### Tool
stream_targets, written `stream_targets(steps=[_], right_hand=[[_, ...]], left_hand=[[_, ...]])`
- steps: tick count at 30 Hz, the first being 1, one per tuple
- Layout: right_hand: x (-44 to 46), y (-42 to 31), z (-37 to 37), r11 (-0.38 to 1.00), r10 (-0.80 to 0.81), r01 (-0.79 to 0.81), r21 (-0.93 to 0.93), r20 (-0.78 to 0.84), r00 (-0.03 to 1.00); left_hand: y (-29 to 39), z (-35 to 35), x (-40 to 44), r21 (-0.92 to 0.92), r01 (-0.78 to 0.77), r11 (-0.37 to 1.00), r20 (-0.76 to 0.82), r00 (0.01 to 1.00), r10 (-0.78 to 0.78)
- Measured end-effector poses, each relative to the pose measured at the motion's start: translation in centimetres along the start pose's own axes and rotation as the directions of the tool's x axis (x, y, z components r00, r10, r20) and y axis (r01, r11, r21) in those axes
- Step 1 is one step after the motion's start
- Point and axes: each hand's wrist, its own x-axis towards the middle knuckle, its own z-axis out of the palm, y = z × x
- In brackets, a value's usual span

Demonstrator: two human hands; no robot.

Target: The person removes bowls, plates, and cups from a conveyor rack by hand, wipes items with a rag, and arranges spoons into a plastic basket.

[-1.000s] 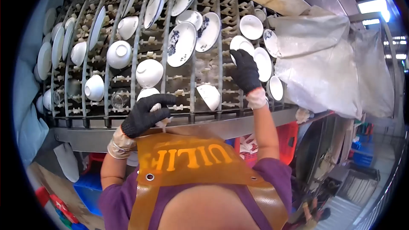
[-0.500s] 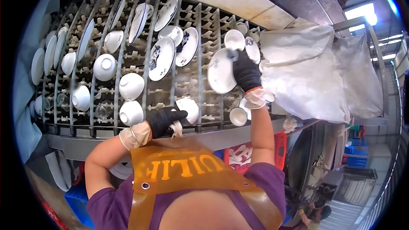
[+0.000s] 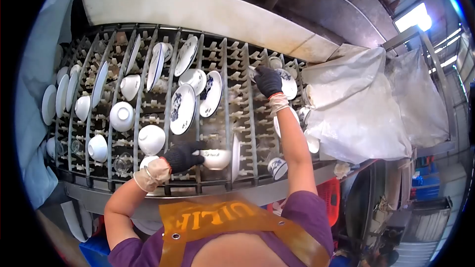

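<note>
My left hand (image 3: pixel 182 157), in a black glove, is at the near side of the dish rack, its fingers pinching the left rim of a white bowl with dark marks (image 3: pixel 216 159). Just right of that bowl a white plate (image 3: pixel 235 158) stands nearly edge-on. Farther back, my right hand (image 3: pixel 268 81), also black-gloved, closes on a small white dish (image 3: pixel 253 74), mostly hidden by the fingers. A patterned plate (image 3: pixel 287 84) lies right beside this hand. Two blue-patterned oval plates (image 3: pixel 183 109) (image 3: pixel 211 94) lean in the middle rows.
Bowls (image 3: pixel 121 116) and plates (image 3: pixel 100 85) fill the rack's left rows. A plastic sheet (image 3: pixel 351 104) hangs at the right end. The metal edge (image 3: pixel 188 190) runs before me; a red crate (image 3: pixel 329 200) is below right. A small patterned bowl (image 3: pixel 277 168) sits near the front.
The large plate from my right hand now stands in the near rack. That hand has moved back onto another dish. My left hand has taken hold of the marked bowl, which has turned more upright.
</note>
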Motion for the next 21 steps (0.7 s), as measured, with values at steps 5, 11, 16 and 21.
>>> stream_targets(steps=[5,11,16,21], right_hand=[[3.9,6.3,2.0,0.703,0.252,-0.183,0.687,-0.001,0.968],[1.5,18.2,4.8,0.873,0.476,-0.483,0.064,-0.321,0.819],[2.3,21.8,3.5,0.915,0.404,-0.403,0.028,-0.039,0.914],[2.9,13.5,-0.7,0.755,0.228,0.008,0.655,-0.274,0.934]], left_hand=[[2.6,-0.4,0.7,-0.043,0.113,0.993,-0.223,0.967,-0.12],[7.5,-0.8,0.9,-0.267,0.283,0.921,0.072,0.959,-0.274],[5.2,4.5,2.7,-0.238,-0.108,0.965,0.0,0.994,0.111],[9.2,5.0,7.2,-0.181,0.105,0.978,0.179,0.981,-0.072]])
